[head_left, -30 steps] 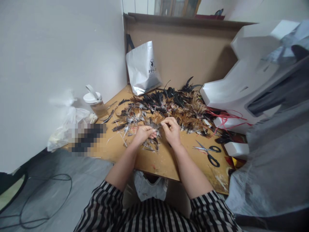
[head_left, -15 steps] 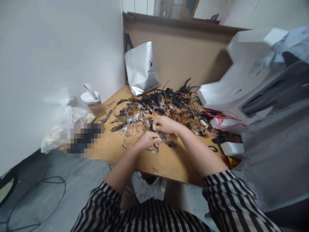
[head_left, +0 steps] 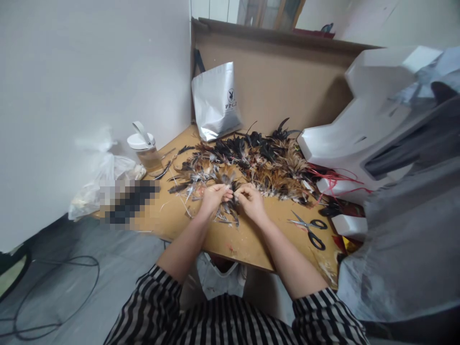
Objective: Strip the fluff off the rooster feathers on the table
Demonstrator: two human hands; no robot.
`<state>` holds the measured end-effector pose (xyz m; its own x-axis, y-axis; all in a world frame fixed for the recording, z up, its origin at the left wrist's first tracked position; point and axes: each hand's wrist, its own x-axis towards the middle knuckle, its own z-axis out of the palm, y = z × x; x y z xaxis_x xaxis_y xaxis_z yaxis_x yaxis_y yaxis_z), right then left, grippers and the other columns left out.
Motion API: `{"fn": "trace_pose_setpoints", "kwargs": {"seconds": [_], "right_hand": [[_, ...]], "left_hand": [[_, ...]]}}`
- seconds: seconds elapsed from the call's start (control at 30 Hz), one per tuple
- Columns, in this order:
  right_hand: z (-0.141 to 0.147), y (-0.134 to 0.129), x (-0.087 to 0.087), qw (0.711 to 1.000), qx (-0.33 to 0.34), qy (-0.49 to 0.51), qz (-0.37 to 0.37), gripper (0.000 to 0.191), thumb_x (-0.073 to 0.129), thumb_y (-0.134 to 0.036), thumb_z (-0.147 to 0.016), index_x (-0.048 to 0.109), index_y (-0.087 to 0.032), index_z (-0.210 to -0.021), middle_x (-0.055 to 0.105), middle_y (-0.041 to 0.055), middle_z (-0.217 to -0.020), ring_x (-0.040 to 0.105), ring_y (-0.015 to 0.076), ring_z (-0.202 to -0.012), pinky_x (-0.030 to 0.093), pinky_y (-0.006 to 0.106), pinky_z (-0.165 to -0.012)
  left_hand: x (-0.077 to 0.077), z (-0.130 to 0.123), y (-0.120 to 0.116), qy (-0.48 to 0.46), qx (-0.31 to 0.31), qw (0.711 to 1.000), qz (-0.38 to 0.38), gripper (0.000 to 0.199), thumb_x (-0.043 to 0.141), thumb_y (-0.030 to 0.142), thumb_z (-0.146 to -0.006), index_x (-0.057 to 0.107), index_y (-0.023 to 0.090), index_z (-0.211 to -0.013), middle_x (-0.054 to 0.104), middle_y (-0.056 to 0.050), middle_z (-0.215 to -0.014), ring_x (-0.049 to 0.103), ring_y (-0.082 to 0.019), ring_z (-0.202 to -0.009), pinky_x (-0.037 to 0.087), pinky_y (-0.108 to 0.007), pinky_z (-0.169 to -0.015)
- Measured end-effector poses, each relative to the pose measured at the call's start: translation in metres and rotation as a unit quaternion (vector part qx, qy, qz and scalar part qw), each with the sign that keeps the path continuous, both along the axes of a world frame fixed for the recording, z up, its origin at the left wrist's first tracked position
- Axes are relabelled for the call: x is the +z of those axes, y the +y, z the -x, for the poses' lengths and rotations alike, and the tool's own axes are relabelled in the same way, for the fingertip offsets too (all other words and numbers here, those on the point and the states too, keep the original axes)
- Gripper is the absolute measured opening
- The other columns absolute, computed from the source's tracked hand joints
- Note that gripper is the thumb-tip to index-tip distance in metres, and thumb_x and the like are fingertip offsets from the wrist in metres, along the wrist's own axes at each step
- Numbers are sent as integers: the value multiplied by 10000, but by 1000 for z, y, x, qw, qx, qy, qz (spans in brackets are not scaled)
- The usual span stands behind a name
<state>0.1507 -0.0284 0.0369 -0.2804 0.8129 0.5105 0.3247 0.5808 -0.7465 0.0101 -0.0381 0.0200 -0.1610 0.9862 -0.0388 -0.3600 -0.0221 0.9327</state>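
My left hand (head_left: 215,197) is closed in a pinch on feathers just above the table's front half. Close beside it, my right hand (head_left: 251,202) also pinches at the feathers, its fingertips almost meeting the left ones. Grey-brown feathers (head_left: 229,211) show below and between the fingers; their gripped ends are hidden. Beyond my hands lies a broad spread of brown and black feather bunches (head_left: 268,179). Black-handled scissors (head_left: 309,227) lie with blades apart to the right of my right hand.
On the wooden table (head_left: 251,251), a lidded cup (head_left: 146,151) and plastic bag (head_left: 108,179) stand left. A silver bag (head_left: 215,105) leans at the back. White foam (head_left: 327,141) and red strings (head_left: 336,179) border the right side. A bin (head_left: 221,273) sits below the front edge.
My right hand has moved down and back from above the left hand to beside it. My left hand has risen slightly. The scissors, mostly hidden by my right arm before, now show fully.
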Motion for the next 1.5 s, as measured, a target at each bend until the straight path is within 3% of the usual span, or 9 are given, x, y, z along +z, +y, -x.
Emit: {"fn": "trace_pose_setpoints", "kwargs": {"seconds": [0.37,0.6,0.73,0.87,1.0,1.1,1.3,1.4,1.5], "right_hand": [[-16,-23,39,942,-42,-296,-154,172,450,-261,-841,586,-187,-767,529,56,-875,435,181,-853,291,318,-748],[-5,-13,58,899,53,-393,-185,175,538,-273,-772,593,-167,-643,542,76,-804,421,197,-829,258,354,-753],[-19,26,61,942,104,-315,-48,164,525,-229,-748,601,-166,-618,556,42,-755,465,162,-771,317,305,-719],[-36,42,39,970,177,-133,95,165,562,-309,-719,614,-166,-657,567,23,-725,509,147,-697,381,276,-676],[-29,23,1,990,91,10,106,197,555,-352,-735,590,-179,-648,557,6,-673,498,146,-668,386,287,-678],[-16,4,-15,998,5,43,38,157,557,-318,-741,599,-180,-678,543,23,-738,500,158,-757,385,304,-740],[-8,-14,6,970,-34,-197,-139,202,448,-255,-827,620,-188,-743,517,57,-846,443,183,-854,300,357,-812],[-9,-13,29,925,20,-328,-192,178,498,-272,-802,615,-184,-700,521,67,-846,422,193,-855,268,374,-818],[-14,-5,46,921,51,-350,-161,177,521,-254,-777,615,-173,-652,529,71,-834,432,197,-871,278,370,-807]], "left_hand": [[1,-7,-5,94,-47,994,-2,182,642,279,-654,620,106,-705,623,-32,-562,578,-109,-488,467,-217,-499],[-6,-13,-15,279,-122,948,-88,177,512,149,-719,595,139,-563,580,5,-490,540,-88,-445,437,-189,-455],[-4,-15,-21,286,-143,935,-155,178,528,246,-751,645,132,-682,618,-29,-600,554,-84,-484,450,-196,-486],[-3,-15,-17,194,-113,966,-130,240,555,336,-740,642,113,-741,628,-47,-632,560,-94,-491,451,-212,-483],[-5,-15,-8,107,-75,988,-78,233,590,342,-704,625,111,-706,623,-33,-610,544,-83,-487,440,-202,-485],[-8,-15,-4,77,-45,995,-38,221,612,333,-674,613,113,-684,617,-26,-600,534,-75,-486,429,-187,-480],[-13,-12,-6,183,-37,982,-18,175,537,276,-715,620,121,-714,583,-5,-517,524,-91,-458,409,-194,-464],[-13,-10,-10,327,-46,941,-81,161,493,196,-728,615,148,-632,566,10,-492,513,-95,-479,407,-202,-511],[-11,-9,-13,413,-62,895,-153,190,492,143,-718,598,163,-562,581,4,-515,528,-103,-545,417,-214,-591]]}}
